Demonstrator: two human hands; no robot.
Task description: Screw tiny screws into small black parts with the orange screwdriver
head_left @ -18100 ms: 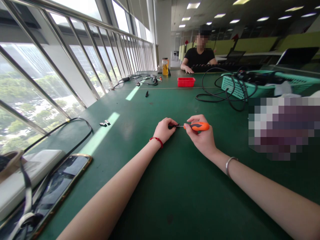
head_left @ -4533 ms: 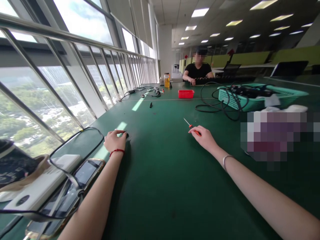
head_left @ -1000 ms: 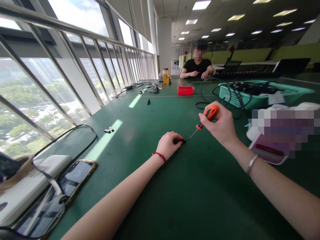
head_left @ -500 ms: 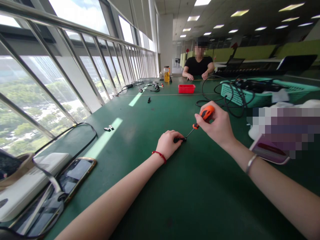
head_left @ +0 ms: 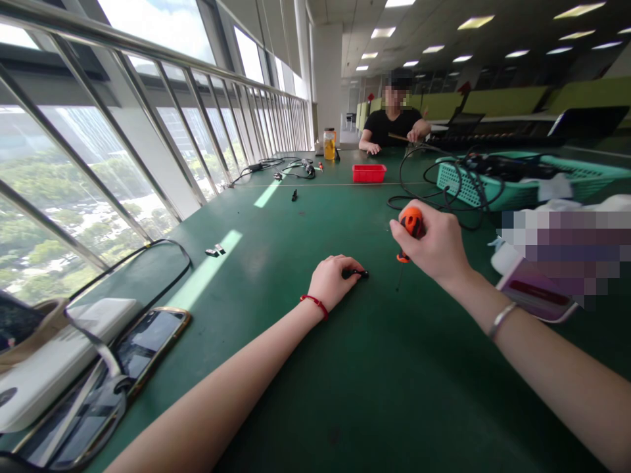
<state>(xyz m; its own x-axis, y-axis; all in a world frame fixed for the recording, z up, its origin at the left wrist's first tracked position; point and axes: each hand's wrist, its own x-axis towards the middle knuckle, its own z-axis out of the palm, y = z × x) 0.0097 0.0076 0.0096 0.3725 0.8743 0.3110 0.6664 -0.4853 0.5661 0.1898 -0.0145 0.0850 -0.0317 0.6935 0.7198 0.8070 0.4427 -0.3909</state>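
My left hand (head_left: 331,282) rests on the green tabletop, fingers closed on a small black part (head_left: 355,272). Only the part's right end sticks out past my fingertips; its kind is too small to make out. To the right, my right hand (head_left: 436,242) grips an orange and black screwdriver (head_left: 412,222) by its handle. The thin shaft points down, and its tip is apart from the black part, to the right of it. Left of my left hand, small black and silver pieces (head_left: 215,250) lie at the strip of sunlight. Another little black piece (head_left: 294,195) lies farther back.
A red bin (head_left: 369,173), a jar of yellow liquid (head_left: 329,146) and cables stand toward the back. At right are a teal basket (head_left: 517,187) and a pink-white package (head_left: 535,295). A phone (head_left: 152,335) and white power strip (head_left: 64,361) lie left. A person (head_left: 394,121) sits opposite.
The screwdriver tip reached the black part half a second ago; now it has moved off to the right and the shaft is steeper. My left hand keeps its hold.
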